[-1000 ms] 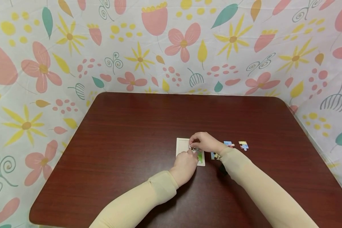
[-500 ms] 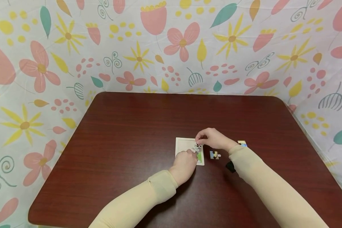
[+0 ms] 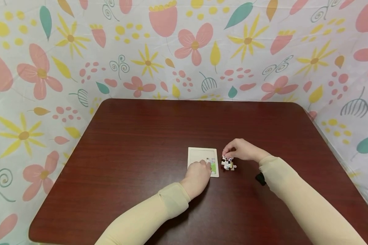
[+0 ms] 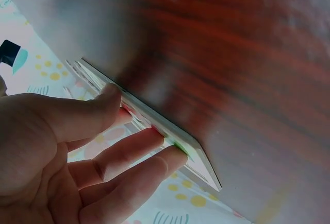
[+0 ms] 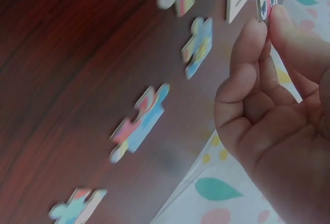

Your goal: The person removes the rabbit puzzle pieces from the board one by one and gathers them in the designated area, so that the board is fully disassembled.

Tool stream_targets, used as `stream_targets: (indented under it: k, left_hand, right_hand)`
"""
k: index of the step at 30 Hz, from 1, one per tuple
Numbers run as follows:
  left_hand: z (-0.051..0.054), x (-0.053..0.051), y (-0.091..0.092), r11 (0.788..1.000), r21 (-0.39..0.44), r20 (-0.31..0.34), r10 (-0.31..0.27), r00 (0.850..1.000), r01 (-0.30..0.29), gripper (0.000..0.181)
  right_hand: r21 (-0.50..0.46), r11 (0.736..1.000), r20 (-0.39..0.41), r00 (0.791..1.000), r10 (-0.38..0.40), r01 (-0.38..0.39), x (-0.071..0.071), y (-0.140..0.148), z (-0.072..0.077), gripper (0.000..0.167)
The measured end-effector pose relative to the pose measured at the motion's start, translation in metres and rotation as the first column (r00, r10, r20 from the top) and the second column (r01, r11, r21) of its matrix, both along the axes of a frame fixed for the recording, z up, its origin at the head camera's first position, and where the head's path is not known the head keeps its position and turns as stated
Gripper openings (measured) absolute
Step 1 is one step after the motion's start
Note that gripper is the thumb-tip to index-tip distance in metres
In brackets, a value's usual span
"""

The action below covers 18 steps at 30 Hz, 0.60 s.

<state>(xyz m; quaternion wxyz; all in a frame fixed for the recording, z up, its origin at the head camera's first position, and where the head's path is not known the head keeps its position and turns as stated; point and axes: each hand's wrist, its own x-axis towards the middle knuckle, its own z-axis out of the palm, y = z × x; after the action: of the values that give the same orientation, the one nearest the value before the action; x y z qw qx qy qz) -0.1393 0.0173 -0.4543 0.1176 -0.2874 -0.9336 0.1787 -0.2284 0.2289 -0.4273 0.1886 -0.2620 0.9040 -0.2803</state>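
Note:
In the head view, my left hand [image 3: 198, 177] lies over the lower part of a pale puzzle tray [image 3: 202, 149], where colourful pieces with green show beside its fingertips. The left wrist view has this left hand [image 4: 98, 152] with thumb and fingers extended, fingertips touching the tray [image 4: 206, 170]. My right hand [image 3: 245, 149], just right of the tray, pinches a white, black and red puzzle piece [image 3: 225, 164] between thumb and fingertips. Seen from the right wrist, the pinched piece [image 5: 266, 6] stands tilted above the table.
A loose blue and yellow piece [image 3: 232, 167] lies right of the tray, partly covered by the held one. More loose pieces [image 5: 198, 49], [image 5: 140, 126], [image 5: 77, 207] lie spread on the dark red table [image 3: 125, 153]. A patterned cloth [image 3: 171, 51] hangs behind.
My right hand has moved from over the tray to its right, taking the pinched piece along. The left hand has stayed on the tray.

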Motion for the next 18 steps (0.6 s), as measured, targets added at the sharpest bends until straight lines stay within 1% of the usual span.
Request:
stream_targets:
  k: [5,11,15,18]
  left_hand:
    - [-0.001,0.0,0.0,1.0,-0.02,-0.004,0.0,1.0,0.0,0.015]
    - [0.0,0.0,0.0,1.0,-0.022,0.001,-0.002,1.0,0.002,0.016]
    - [0.001,0.0,0.0,1.0,-0.027,0.005,-0.005,1.0,0.006,0.014]
    - [0.002,0.0,0.0,1.0,-0.02,0.015,0.001,1.0,-0.001,0.016]
  right_hand:
    - [0.023,0.999,0.03,0.999,-0.039,0.039,0.003,0.015,-0.002,0.009]
    - [0.049,0.997,0.061,0.996,-0.061,0.058,0.009,0.035,-0.006,0.01]
    - [0.072,0.995,0.055,0.996,-0.073,0.069,0.011,0.044,-0.007,0.011]
    - [0.088,0.993,0.054,0.995,-0.081,0.076,0.012,0.049,-0.008,0.011]
